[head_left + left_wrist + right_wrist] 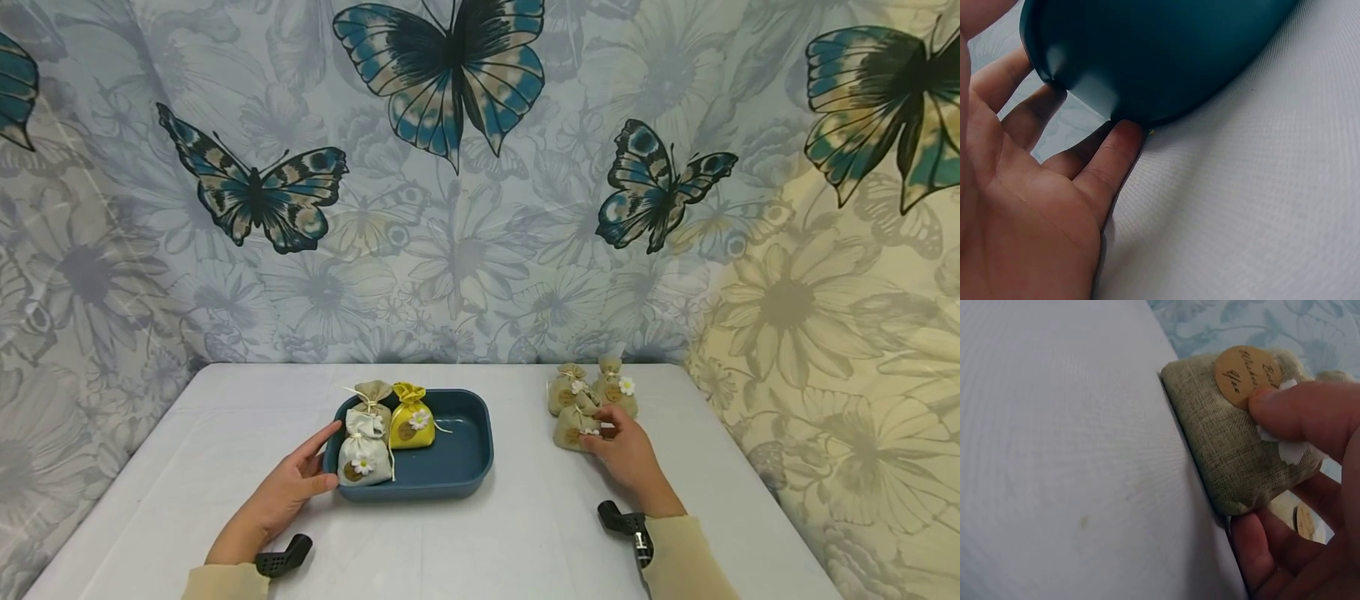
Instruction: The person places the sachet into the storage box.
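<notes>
With the right hand (624, 452) I pinch a beige cloth pouch (572, 427). The left hand (291, 483), fingers extended, touches a blue rectangular tray (459, 458).

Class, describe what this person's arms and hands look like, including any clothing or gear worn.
The left sleeve and right sleeve are plain beige. The left hand and right hand are bare: no gloves or rings show. Each wrist carries a black, angled device, the left wrist camera and right wrist camera; the right one has a silvery section.
</notes>
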{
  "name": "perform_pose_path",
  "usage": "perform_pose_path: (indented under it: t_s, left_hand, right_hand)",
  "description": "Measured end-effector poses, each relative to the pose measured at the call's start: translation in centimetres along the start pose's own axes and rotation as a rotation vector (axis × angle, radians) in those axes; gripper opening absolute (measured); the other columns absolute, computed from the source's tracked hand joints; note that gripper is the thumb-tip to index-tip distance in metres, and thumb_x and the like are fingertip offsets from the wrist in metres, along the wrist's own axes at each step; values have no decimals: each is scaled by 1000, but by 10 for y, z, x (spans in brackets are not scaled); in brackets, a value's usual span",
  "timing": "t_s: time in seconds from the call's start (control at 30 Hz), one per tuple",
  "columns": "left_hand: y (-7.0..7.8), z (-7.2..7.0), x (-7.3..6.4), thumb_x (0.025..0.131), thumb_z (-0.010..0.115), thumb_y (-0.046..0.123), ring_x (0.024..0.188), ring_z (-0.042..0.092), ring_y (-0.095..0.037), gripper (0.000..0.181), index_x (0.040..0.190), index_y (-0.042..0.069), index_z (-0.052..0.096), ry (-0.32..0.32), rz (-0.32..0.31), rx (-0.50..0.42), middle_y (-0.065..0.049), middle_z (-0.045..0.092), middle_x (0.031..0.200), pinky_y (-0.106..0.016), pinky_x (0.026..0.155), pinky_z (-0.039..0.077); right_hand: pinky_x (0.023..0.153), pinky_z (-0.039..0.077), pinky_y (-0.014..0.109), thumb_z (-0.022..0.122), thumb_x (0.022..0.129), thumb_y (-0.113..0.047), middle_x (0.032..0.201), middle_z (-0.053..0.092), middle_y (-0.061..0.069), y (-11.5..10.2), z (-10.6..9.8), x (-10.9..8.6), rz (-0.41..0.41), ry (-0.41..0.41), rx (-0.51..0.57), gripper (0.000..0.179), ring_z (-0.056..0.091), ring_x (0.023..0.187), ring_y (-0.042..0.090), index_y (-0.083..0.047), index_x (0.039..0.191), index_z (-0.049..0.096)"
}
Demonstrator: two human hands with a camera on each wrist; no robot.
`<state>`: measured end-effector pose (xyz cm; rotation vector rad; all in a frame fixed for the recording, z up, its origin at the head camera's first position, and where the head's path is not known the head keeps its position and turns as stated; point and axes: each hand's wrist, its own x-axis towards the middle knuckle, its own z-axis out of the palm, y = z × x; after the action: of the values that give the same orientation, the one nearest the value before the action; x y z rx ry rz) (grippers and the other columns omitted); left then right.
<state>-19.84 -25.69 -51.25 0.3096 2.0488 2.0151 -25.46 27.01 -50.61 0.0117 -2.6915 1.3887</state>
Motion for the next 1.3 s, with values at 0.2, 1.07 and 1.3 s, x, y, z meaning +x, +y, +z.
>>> perform_pose_path:
  t_s: [0.2, 1.07, 1.3]
  left_hand:
    - [0, 0, 0, 95, 69, 6, 144, 17, -41, 84, 161, 13, 17, 4, -4, -4, -21, 3, 163, -20, 96, 40]
    - [0, 0, 0, 95, 69, 7, 144, 17, -42, 84, 161, 12, 16, -2, 1, -13, -22, 3, 163, -21, 96, 41]
    - [-3, -2, 1, 96, 67, 7, 144, 16, -41, 83, 161, 13, 16, -7, 4, -14, -22, 2, 163, -20, 96, 40]
  right_hand:
    - [81, 52, 44, 80, 85, -15, 133, 53, 23, 3, -2, -2, -13, -24, -19, 70, 57, 112, 39, -5, 145, 45]
    - [69, 48, 37, 83, 82, -15, 99, 66, 12, 3, 0, -3, -39, 45, -90, 28, 61, 91, 28, -7, 104, 67]
    - [64, 45, 36, 86, 79, -15, 84, 65, 6, -3, -1, -4, -35, 30, -84, 26, 56, 80, 23, -9, 94, 66]
